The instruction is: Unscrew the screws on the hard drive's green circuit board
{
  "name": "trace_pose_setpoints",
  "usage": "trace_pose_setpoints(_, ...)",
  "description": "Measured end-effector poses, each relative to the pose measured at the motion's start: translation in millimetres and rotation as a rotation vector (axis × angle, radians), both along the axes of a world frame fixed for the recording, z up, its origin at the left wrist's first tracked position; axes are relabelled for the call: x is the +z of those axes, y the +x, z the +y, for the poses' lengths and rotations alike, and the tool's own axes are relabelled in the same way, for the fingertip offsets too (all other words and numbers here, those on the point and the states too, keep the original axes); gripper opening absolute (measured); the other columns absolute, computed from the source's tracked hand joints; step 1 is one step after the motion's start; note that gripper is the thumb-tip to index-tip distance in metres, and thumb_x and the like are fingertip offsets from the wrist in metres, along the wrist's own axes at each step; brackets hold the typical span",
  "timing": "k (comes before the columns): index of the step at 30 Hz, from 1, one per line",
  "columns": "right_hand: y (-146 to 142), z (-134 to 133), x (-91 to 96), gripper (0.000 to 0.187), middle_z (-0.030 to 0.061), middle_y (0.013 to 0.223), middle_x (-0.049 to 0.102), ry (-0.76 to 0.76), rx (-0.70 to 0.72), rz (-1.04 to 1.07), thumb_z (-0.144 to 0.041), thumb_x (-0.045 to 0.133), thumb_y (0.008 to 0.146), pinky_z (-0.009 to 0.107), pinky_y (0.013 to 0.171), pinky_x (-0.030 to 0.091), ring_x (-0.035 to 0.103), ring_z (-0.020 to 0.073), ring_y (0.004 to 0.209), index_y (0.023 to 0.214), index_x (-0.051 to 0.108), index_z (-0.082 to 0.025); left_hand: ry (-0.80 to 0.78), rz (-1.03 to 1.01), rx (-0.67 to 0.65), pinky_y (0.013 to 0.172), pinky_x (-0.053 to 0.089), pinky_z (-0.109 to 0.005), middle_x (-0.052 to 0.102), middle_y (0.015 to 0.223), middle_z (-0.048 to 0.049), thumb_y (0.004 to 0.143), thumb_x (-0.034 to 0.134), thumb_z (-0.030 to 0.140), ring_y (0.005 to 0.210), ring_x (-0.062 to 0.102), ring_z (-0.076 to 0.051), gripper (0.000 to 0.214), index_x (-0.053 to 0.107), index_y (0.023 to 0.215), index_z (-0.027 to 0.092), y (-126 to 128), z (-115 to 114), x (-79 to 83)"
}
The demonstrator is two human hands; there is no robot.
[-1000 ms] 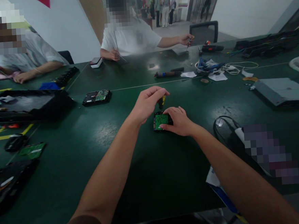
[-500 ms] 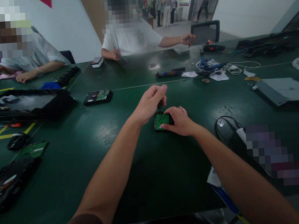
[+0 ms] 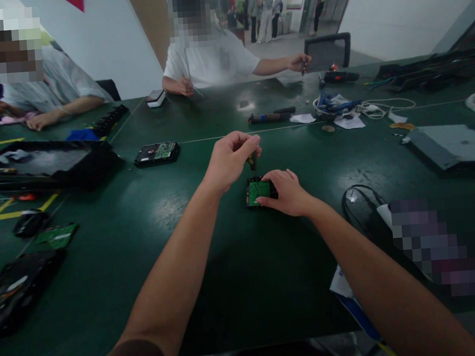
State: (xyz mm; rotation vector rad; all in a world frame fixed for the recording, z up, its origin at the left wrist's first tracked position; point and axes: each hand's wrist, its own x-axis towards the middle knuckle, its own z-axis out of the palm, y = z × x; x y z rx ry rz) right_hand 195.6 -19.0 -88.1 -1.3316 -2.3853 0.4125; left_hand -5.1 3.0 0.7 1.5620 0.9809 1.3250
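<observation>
A small black hard drive (image 3: pixel 257 192) with a green circuit board on top lies on the dark green table (image 3: pixel 227 265) in front of me. My left hand (image 3: pixel 228 159) is closed around a screwdriver (image 3: pixel 253 162) with a yellow and black handle, held upright with its tip at the drive's far edge. My right hand (image 3: pixel 286 192) rests on the drive's right side, fingers curled over it and pressing it to the table.
Another hard drive (image 3: pixel 156 153) lies further left, beside a black tray (image 3: pixel 37 165). A loose green board (image 3: pixel 56 236) and a black device (image 3: pixel 13 291) sit near left. Cables (image 3: pixel 350 107), a grey case (image 3: pixel 450 144) and a black cable (image 3: pixel 355 202) lie right. Two people work across the table.
My left hand's fingers have shifted around the screwdriver handle, as in turning it. My right hand has stayed on the drive.
</observation>
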Motion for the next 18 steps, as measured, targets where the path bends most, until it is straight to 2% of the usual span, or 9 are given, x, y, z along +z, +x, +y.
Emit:
trace_pose_setpoints(4, -0.8, -0.5, 0.4, 0.055, 0.0117, 0.133, 0.064, -0.001, -0.008, 0.002, -0.063, 0.070, 0.089, 0.068, 0.122, 0.025, 0.057, 0.0363, 0.131, 0.126, 0.057, -0.025, -0.102, -0.112, -0.119, 0.086, 0.056, -0.033, 0.078, 0.098, -0.0085, 0.101, 0.064, 0.039, 0.091, 0.074, -0.018, 0.021, 0.063, 0.096, 0.018, 8.7, -3.8, -1.2)
trace_pose_setpoints(6, -1.2, -0.5, 0.7, 0.055, 0.0118, 0.133, 0.064, 0.002, -0.013, 0.001, -0.061, 0.071, 0.088, 0.068, 0.122, 0.025, 0.057, 0.0365, 0.129, 0.126, 0.057, -0.025, -0.111, -0.115, -0.139, 0.087, 0.056, -0.033, 0.078, 0.100, -0.0080, 0.102, 0.061, 0.038, 0.093, 0.073, -0.017, 0.020, 0.062, 0.096, 0.019, 12.1, -4.0, -2.9)
trace_pose_setpoints(11, -1.4, -0.8, 1.6, 0.054, 0.0128, 0.134, 0.064, 0.004, -0.010, 0.004, -0.063, 0.069, 0.089, 0.067, 0.123, 0.024, 0.056, 0.0365, 0.131, 0.125, 0.057, -0.024, 0.060, 0.000, -0.087, 0.073, 0.051, -0.028, 0.071, 0.082, -0.0026, 0.098, 0.066, 0.032, 0.077, 0.064, -0.014, 0.020, 0.067, 0.082, 0.019, 11.0, -1.9, -4.4)
trace_pose_setpoints(13, -1.3, -1.2, 2.4, 0.054, 0.0130, 0.133, 0.064, 0.001, -0.007, -0.002, -0.063, 0.069, 0.090, 0.067, 0.123, 0.025, 0.057, 0.0364, 0.131, 0.125, 0.057, -0.024, 0.081, 0.017, -0.092, 0.072, 0.051, -0.028, 0.069, 0.081, -0.0021, 0.097, 0.067, 0.030, 0.076, 0.063, -0.013, 0.018, 0.069, 0.083, 0.019, 9.2, -2.5, -3.0)
trace_pose_setpoints(18, -1.1, -1.9, 3.9, 0.055, 0.0138, 0.135, 0.063, 0.003, 0.001, -0.009, -0.063, 0.067, 0.091, 0.067, 0.121, 0.025, 0.056, 0.0363, 0.130, 0.125, 0.056, -0.022, -0.062, -0.050, -0.200, 0.083, 0.055, -0.032, 0.075, 0.091, -0.0058, 0.099, 0.059, 0.028, 0.084, 0.070, -0.016, 0.015, 0.069, 0.094, 0.018, 10.3, -7.7, 1.7)
